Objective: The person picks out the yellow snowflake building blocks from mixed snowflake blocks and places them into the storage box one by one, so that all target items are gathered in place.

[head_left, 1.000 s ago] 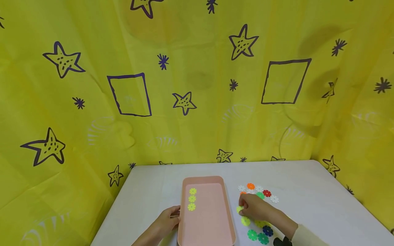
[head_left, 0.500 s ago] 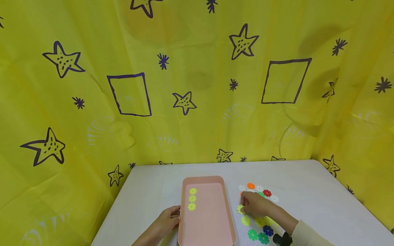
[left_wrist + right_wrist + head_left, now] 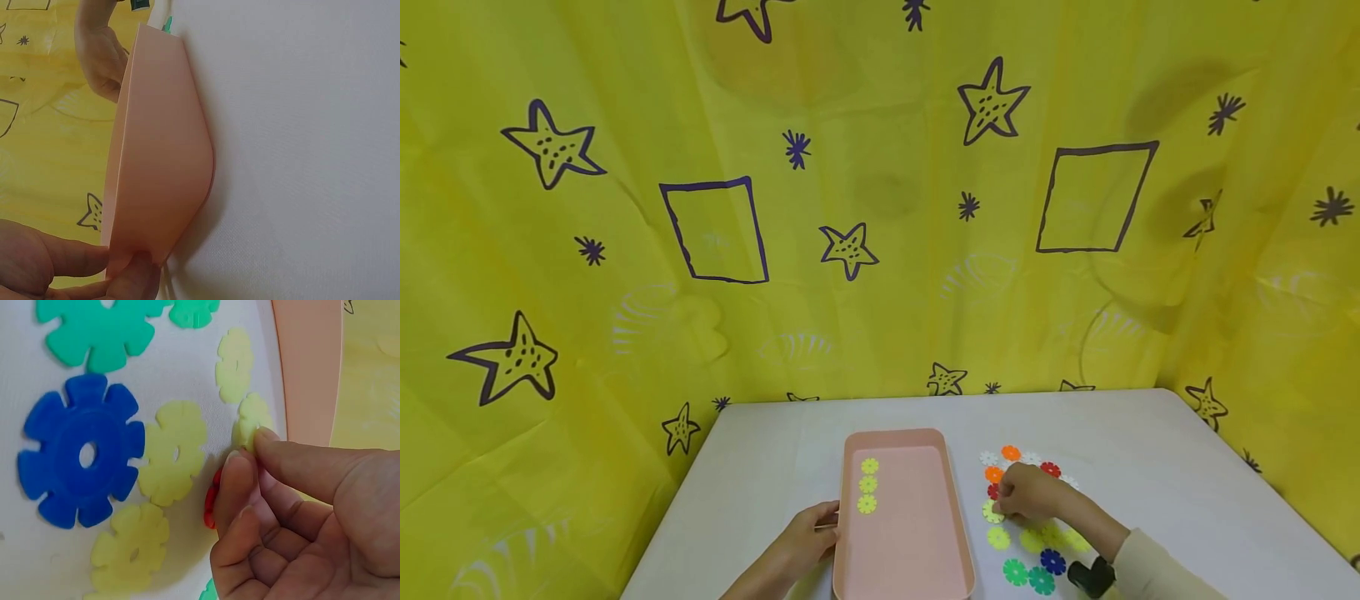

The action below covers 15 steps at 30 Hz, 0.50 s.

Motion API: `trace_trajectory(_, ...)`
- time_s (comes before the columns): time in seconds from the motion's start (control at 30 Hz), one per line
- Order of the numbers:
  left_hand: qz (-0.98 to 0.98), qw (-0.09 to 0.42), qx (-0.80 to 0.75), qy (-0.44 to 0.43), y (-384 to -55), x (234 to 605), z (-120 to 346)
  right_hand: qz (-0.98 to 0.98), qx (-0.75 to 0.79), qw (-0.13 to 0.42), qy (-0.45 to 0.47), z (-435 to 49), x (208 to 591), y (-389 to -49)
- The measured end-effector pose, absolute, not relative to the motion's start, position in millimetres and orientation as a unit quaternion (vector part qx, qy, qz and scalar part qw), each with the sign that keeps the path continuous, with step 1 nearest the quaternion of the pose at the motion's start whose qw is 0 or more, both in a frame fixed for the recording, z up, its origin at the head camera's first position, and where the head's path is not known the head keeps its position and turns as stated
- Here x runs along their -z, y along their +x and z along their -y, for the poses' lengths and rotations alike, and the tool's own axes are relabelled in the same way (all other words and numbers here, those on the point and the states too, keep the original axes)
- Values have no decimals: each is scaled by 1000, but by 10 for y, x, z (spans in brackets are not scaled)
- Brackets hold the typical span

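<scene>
A pink tray (image 3: 917, 533) lies on the table with a column of 3 yellow interlocking discs (image 3: 868, 484) near its left wall. My left hand (image 3: 808, 537) holds the tray's left side; in the left wrist view its fingers (image 3: 140, 275) press the outer wall and rim. To the right of the tray, my right hand (image 3: 1030, 493) pinches a pale yellow notched disc (image 3: 253, 415) by its edge between thumb and finger, low over the table. A red disc (image 3: 210, 503) shows partly behind those fingers.
Loose discs surround the right hand: orange (image 3: 1011, 453), blue (image 3: 1053, 562), green (image 3: 1016, 572) and more yellow (image 3: 998, 538), with white and red ones behind it. A black device (image 3: 1092, 577) is at the right wrist. Yellow patterned cloth (image 3: 880, 333) walls the table.
My right hand has shifted slightly right, and the yellow disc at its fingertips has moved right with it. A red disc now shows beside the hand. The left hand and tray stay put.
</scene>
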<state>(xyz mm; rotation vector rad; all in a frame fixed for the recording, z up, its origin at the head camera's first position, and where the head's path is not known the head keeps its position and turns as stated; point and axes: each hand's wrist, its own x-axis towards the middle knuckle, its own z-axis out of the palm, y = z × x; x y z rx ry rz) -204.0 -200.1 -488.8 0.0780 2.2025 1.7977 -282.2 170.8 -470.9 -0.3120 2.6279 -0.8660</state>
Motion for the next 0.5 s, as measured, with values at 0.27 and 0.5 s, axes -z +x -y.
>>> trace_trajectory(0.27,-764,149,-627,33,-2040,4890,2007,-922,306,209,-115,-1757,4701,-2879)
trace_trajectory(0.5,-761,149,-630,38,-2042,4900,2011,-863,407,243,-172,-1905,4689,-2965)
